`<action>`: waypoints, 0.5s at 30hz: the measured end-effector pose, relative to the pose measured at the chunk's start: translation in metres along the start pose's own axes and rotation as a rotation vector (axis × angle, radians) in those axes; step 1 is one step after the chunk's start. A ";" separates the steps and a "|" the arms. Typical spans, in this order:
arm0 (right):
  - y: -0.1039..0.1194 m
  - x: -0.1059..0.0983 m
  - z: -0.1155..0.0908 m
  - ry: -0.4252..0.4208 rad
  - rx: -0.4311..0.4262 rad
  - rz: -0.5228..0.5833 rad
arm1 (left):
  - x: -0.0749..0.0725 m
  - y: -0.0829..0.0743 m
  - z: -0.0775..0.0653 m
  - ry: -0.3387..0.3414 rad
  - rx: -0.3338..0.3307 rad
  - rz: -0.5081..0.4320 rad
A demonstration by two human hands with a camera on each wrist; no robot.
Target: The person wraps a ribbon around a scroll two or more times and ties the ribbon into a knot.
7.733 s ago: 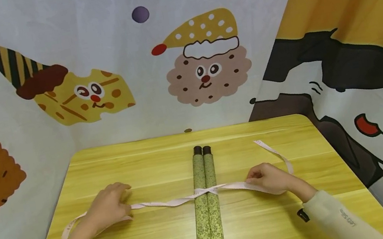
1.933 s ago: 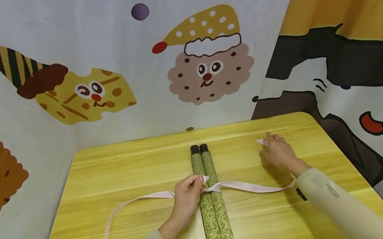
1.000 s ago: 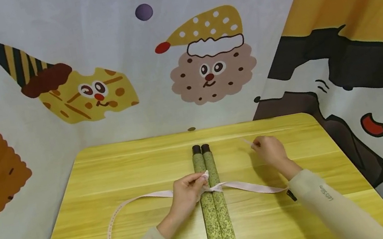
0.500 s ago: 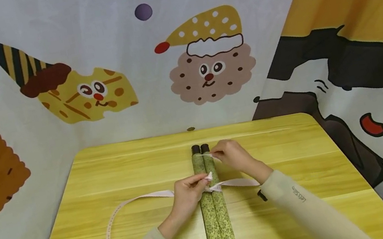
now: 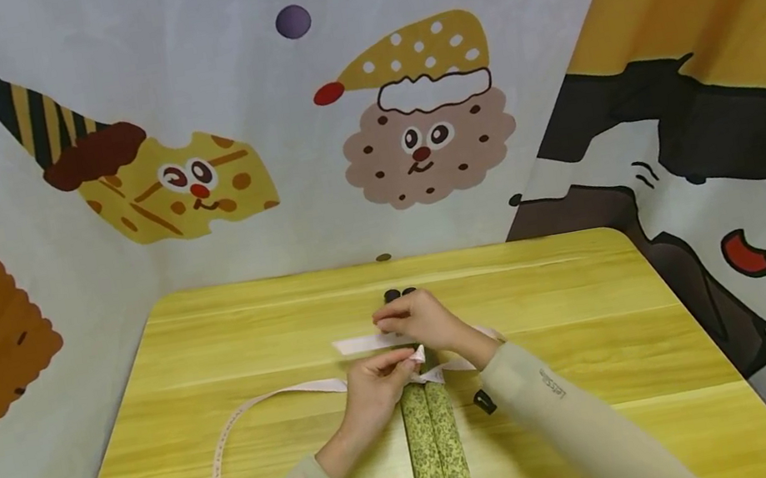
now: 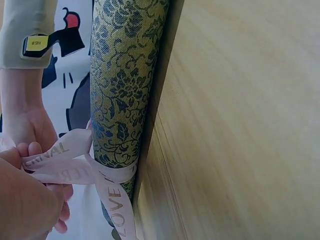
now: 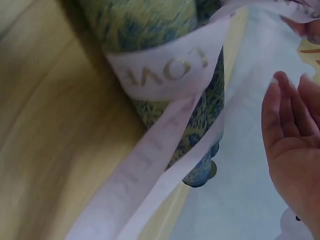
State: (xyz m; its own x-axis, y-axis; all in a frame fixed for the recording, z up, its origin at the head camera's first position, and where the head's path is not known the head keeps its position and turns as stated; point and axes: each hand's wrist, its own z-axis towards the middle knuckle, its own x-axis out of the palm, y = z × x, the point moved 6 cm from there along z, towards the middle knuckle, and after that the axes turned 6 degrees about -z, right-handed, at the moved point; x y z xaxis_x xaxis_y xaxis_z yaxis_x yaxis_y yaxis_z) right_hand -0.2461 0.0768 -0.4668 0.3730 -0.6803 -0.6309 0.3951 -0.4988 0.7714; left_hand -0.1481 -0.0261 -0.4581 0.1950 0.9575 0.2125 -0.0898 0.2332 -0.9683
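As the ribbon (image 7: 165, 70) wraps 2 rolls (image 5: 425, 452) on the worktop (image 5: 278, 476), we see the left hand (image 5: 371, 397) pinching its fold (image 5: 419, 354), likely to keep it gathered, while the right hand (image 5: 430, 320) pinches a tail (image 5: 363, 345) over them.

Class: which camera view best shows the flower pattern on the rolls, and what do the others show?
The left wrist view: one roll is close, its flowers sharp. The head view shows both rolls, but their pattern is tiny. In the right wrist view it is blurred, partly behind ribbon.
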 end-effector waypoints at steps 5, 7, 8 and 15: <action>-0.004 -0.003 -0.009 0.011 0.069 0.046 | -0.001 0.000 0.001 -0.019 0.019 -0.006; -0.005 -0.006 -0.015 0.000 0.080 0.036 | -0.002 0.002 0.001 -0.038 0.011 -0.018; -0.006 -0.007 -0.019 -0.002 0.082 0.033 | -0.003 0.003 0.001 -0.049 -0.001 -0.032; 0.017 -0.025 -0.050 -0.040 0.069 0.166 | -0.009 0.022 0.006 -0.120 -0.061 -0.116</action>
State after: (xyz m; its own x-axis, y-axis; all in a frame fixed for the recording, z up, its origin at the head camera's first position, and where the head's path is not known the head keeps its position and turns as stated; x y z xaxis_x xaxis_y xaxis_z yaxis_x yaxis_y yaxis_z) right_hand -0.2069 0.1120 -0.4421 0.3941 -0.7763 -0.4919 0.2716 -0.4130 0.8693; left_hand -0.1578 -0.0281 -0.4804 0.0826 0.9390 0.3338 -0.0137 0.3360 -0.9418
